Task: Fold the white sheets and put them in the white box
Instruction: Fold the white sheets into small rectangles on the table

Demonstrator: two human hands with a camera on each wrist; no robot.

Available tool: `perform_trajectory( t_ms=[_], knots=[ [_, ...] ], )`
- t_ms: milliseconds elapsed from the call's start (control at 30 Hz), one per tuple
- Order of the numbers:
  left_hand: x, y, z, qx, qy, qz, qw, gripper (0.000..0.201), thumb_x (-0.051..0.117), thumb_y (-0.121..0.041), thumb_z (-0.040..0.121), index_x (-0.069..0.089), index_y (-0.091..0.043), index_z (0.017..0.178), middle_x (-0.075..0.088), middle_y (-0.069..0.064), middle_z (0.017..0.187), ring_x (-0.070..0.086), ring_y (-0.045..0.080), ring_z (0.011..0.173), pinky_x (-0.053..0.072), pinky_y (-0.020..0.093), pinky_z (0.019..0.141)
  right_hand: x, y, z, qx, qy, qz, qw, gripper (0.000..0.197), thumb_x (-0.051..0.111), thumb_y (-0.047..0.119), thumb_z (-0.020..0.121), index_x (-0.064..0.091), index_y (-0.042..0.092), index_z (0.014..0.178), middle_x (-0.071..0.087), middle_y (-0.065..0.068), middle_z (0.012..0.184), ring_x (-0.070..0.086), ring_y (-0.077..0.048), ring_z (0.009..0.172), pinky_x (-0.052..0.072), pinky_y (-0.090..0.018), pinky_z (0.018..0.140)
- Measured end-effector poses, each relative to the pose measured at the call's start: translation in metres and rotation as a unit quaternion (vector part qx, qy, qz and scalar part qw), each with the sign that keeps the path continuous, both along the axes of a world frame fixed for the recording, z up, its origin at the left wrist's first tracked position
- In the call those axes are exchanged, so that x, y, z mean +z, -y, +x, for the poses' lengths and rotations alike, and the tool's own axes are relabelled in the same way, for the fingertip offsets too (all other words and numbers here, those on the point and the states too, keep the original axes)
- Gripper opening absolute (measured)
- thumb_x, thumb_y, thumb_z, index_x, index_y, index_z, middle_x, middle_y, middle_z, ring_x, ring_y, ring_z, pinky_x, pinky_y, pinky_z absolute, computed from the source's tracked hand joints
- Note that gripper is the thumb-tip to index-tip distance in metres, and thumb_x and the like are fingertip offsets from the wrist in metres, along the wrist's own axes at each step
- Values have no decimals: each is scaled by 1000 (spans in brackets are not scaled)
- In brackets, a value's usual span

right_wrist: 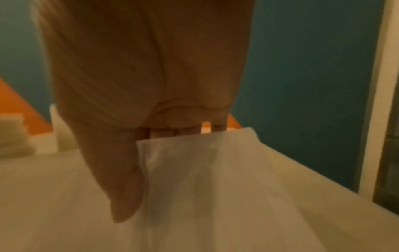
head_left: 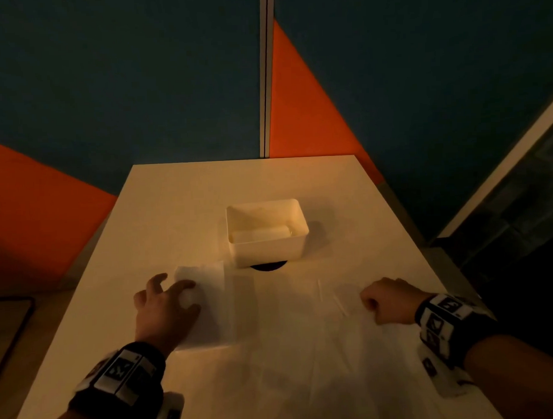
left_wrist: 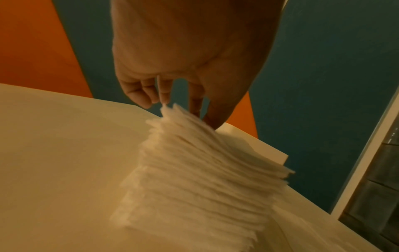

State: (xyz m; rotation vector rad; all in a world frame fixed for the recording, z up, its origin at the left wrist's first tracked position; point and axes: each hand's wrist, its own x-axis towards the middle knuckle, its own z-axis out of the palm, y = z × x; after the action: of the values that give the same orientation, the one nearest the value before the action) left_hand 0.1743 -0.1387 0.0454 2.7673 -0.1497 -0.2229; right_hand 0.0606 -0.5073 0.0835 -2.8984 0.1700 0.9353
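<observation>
On the left of the table lies a stack of white sheets, thick and fanned in the left wrist view. My left hand rests on top of it with fingers spread, and its fingertips touch the stack's far edge. One thin sheet lies spread over the near table. My right hand is curled into a fist on that sheet's right part, thumb and fingers pinching the sheet. The white box stands at mid table with a folded sheet inside.
A dark round hole shows under the box's near side. Blue and orange partition panels close the table's far side. The table's right edge runs close to my right wrist. A dark flat object sits off the left side.
</observation>
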Motion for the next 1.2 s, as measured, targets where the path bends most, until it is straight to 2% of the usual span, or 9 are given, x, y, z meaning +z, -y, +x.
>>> perform_trajectory(
  t_ms=[133, 267, 333, 500, 667, 800, 900, 1000, 1200],
  knots=[
    [9, 7, -4, 11, 18, 1, 1000, 52, 69, -35, 78, 54, -32, 127, 29, 11, 146, 26, 40, 128, 30, 48, 106, 14, 6, 5, -63, 39, 58, 996, 13, 61, 16, 81, 63, 28, 88, 61, 3, 100, 58, -20, 99, 44, -27, 79],
    [22, 18, -9, 21, 48, -44, 998, 53, 70, -36, 78, 52, -34, 127, 30, 7, 146, 23, 39, 131, 29, 55, 103, 31, 5, 10, -133, 106, 152, 974, 23, 67, 14, 81, 59, 29, 67, 61, 7, 79, 61, -17, 87, 45, -27, 75],
    [25, 23, -9, -2, 71, -80, 994, 50, 67, -41, 78, 52, -34, 126, 37, 4, 143, 27, 35, 130, 29, 52, 102, 42, -2, 13, -174, 155, 212, 949, 22, 68, 10, 81, 62, 28, 71, 63, 6, 79, 61, -15, 83, 45, -26, 72],
    [39, 47, -19, -109, 65, -213, 969, 75, 43, -66, 63, 46, -31, 129, 47, -15, 120, 30, 3, 104, 29, 32, 91, 56, -30, 16, -324, 282, 422, 798, 15, 61, 8, 87, 68, 16, 98, 70, -1, 93, 65, -15, 86, 51, -28, 68],
    [55, 77, -28, -76, -199, -394, 894, 64, 60, -59, 61, 51, -34, 120, 60, -12, 115, 53, 11, 113, 40, 26, 90, 60, -58, 18, -373, 327, 545, 676, 19, 59, 3, 87, 68, 15, 99, 73, 1, 91, 68, -11, 80, 54, -23, 66],
    [67, 87, -31, -69, -308, -455, 833, 59, 57, -67, 64, 62, -32, 111, 67, -6, 113, 59, 17, 107, 44, 32, 90, 58, -73, 20, -386, 325, 612, 609, 20, 57, 0, 87, 68, 10, 101, 71, -10, 99, 67, -19, 89, 55, -32, 80],
    [76, 96, -33, -56, -314, -528, 787, 30, 60, -42, 87, 66, -23, 109, 71, -1, 108, 67, 20, 101, 52, 37, 90, 56, -81, 21, -392, 324, 634, 583, 21, 56, 0, 87, 67, 7, 105, 70, -14, 104, 66, -21, 92, 52, -36, 87],
    [80, 103, -33, -26, -254, -590, 766, 18, 61, -16, 87, 69, -11, 103, 73, 7, 99, 69, 21, 89, 57, 33, 77, 53, -86, 21, -382, 318, 641, 585, 21, 56, -1, 87, 67, 8, 102, 71, -13, 103, 66, -22, 92, 53, -35, 85],
    [80, 98, -28, -21, -185, -615, 767, 15, 61, -7, 86, 69, -3, 98, 72, 13, 93, 67, 21, 81, 57, 31, 70, 49, -79, 14, -357, 262, 639, 629, 28, 58, -3, 85, 68, 15, 104, 73, -6, 96, 69, -17, 87, 56, -32, 72]
  ],
)
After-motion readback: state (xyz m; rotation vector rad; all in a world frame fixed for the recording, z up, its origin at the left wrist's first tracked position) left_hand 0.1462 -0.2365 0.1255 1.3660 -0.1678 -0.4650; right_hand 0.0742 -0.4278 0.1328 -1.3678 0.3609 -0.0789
